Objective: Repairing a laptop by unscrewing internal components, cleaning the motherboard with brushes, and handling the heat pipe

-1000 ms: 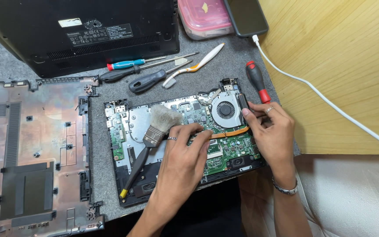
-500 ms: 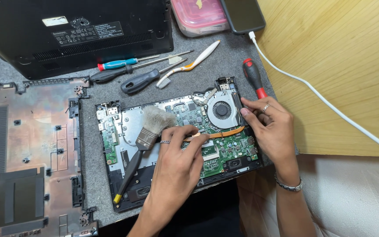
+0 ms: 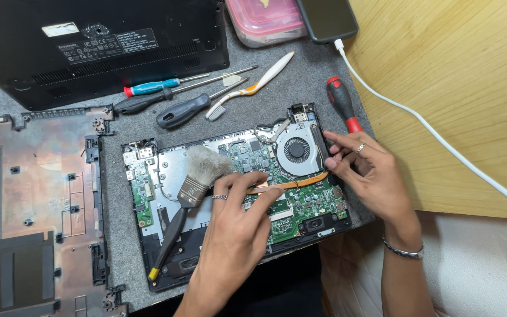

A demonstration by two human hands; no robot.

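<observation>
Work surface: a grey felt mat [image 3: 300, 88] is covering the middle of the desk, lying flat under everything.
Desk: a light wooden top [image 3: 459, 88] with a wavy grain is showing at the right, its front edge running just beside the mat.
Floor: a pale, mottled floor [image 3: 482, 270] is showing below the desk edge at the lower right.
Light: even, soft light is falling from above, casting only faint shadows.

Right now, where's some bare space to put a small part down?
Free: the wooden desktop right of the white cable, and grey mat between the opened laptop base and the bottom cover. Crowded: the mat above the board, with screwdrivers and toothbrush.
</observation>
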